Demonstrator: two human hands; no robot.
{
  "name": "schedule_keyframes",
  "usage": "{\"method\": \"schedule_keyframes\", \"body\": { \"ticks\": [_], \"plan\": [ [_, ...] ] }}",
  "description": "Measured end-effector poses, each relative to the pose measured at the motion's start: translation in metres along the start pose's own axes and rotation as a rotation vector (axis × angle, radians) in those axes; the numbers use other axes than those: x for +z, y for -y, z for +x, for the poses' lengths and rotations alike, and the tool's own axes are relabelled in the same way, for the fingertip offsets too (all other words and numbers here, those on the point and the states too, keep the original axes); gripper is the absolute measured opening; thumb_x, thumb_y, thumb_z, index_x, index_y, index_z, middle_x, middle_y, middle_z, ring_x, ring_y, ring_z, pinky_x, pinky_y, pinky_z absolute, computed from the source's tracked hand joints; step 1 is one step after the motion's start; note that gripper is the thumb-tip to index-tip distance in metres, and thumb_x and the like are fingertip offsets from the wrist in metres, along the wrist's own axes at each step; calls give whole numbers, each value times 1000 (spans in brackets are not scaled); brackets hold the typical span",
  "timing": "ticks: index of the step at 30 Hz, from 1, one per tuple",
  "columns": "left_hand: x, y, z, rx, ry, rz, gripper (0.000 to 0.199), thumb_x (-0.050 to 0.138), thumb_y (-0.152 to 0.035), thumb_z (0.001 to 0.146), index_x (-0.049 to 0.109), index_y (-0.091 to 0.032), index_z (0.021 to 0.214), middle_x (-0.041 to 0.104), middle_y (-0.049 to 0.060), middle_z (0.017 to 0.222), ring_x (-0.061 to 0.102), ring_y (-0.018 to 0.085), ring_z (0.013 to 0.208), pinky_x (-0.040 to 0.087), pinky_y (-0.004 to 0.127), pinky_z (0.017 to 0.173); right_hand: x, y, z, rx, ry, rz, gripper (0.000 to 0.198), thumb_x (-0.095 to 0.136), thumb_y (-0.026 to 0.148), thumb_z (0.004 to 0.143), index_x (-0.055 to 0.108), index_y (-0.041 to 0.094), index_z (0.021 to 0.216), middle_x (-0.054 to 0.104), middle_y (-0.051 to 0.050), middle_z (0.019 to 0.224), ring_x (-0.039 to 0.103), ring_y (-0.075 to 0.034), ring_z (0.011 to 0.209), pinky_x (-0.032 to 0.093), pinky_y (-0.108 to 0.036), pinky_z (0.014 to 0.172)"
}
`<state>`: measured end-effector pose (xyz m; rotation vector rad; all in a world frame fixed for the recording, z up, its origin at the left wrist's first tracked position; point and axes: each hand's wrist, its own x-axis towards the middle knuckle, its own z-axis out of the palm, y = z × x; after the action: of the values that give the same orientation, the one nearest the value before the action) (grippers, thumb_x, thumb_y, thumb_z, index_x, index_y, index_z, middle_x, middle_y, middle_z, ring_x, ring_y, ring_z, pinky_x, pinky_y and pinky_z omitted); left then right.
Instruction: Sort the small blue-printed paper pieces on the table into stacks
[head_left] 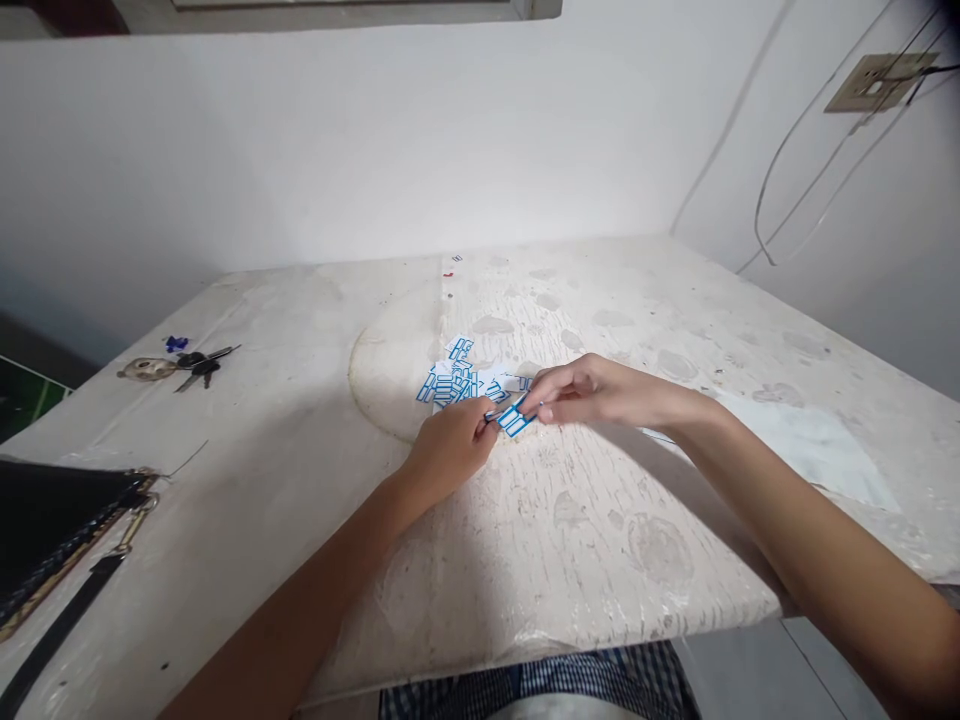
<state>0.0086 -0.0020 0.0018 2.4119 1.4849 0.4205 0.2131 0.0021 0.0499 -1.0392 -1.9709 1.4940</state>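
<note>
A small white paper piece with blue-outlined boxes (515,418) is between my two hands, above the table. My left hand (452,442) is closed, its thumb and fingers pinching the left end of the piece. My right hand (581,388) has its thumb and bent fingertips on the right end of it. A thin dark bit shows at my left thumb, too small to name. Just beyond my hands lies a loose pile of similar blue-and-white paper pieces (452,383), partly hidden by my left hand.
Keys (201,367) with a keyring ornament (148,369) and a small blue object (177,344) lie at the table's left. A black pouch (67,515) with a strap is nearer. A pale sheet (814,450) lies right. Cables hang from a wall socket (877,83).
</note>
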Motion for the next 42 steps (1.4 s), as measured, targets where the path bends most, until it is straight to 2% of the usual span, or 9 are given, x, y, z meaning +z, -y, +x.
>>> {"method": "schedule_keyframes", "body": {
  "ticks": [4, 6, 17, 19, 24, 29, 32, 38, 42],
  "plan": [
    [-1, -2, -1, -22, 17, -7, 15, 39, -27, 81, 48, -19, 71, 52, -2, 63, 45, 11, 54, 24, 24, 48, 10, -6, 3, -33, -134, 25, 23, 54, 18, 74, 63, 18, 95, 61, -2, 73, 54, -12, 63, 44, -26, 58],
    [-2, -2, -1, -29, 25, -4, 15, 38, -25, 80, 48, -19, 72, 51, -2, 63, 45, 11, 54, 24, 24, 48, 15, -9, 5, -26, -144, 8, 26, 51, 16, 74, 61, 19, 98, 60, -2, 75, 55, -12, 65, 44, -25, 57],
    [1, 1, 0, 4, 4, 18, 14, 38, -24, 81, 49, -20, 75, 52, -2, 64, 45, 12, 55, 25, 25, 50, 31, -15, 10, -7, -325, -380, 7, 47, 14, 73, 53, 18, 74, 54, 2, 60, 47, -9, 51, 34, -22, 52],
    [0, 0, -1, 5, 2, 20, 13, 38, -24, 81, 50, -20, 78, 53, -2, 65, 46, 12, 56, 27, 25, 51, 32, -21, 13, -18, -364, -394, 1, 50, 17, 73, 50, 18, 73, 53, 2, 60, 46, -9, 52, 32, -22, 52],
    [-1, -2, -1, 5, 10, 39, 14, 37, -22, 81, 51, -20, 81, 55, -1, 67, 48, 13, 57, 27, 25, 50, 34, -36, 19, 9, -411, -345, 10, 51, 25, 75, 46, 19, 70, 50, 1, 61, 44, -10, 53, 31, -23, 51],
    [-1, -4, -1, 4, 14, 67, 14, 37, -21, 80, 50, -20, 81, 56, -1, 68, 48, 12, 56, 26, 25, 49, 36, -42, 22, -36, -401, -277, 9, 51, 24, 76, 45, 21, 82, 49, 2, 66, 42, -9, 51, 31, -23, 48],
    [-1, -5, -1, 4, 11, 87, 15, 36, -20, 81, 51, -20, 83, 57, -1, 71, 50, 13, 58, 27, 25, 50, 36, -40, 22, -96, -362, -265, 21, 48, 19, 78, 45, 23, 98, 50, 3, 71, 42, -8, 50, 32, -23, 49],
    [-1, -4, -2, 11, 4, 107, 16, 35, -19, 81, 51, -20, 84, 59, -1, 76, 52, 13, 63, 30, 25, 52, 37, -32, 20, -168, -315, -530, 16, 45, 11, 79, 58, 16, 86, 55, -3, 77, 48, -10, 60, 36, -25, 58],
    [-1, -5, -3, 8, 15, 95, 17, 36, -20, 81, 51, -20, 89, 60, -1, 78, 53, 13, 66, 32, 24, 53, 41, -27, 17, -206, -264, -719, 22, 41, 10, 82, 58, 14, 96, 55, -7, 87, 51, -14, 73, 37, -26, 63]
  ]
}}
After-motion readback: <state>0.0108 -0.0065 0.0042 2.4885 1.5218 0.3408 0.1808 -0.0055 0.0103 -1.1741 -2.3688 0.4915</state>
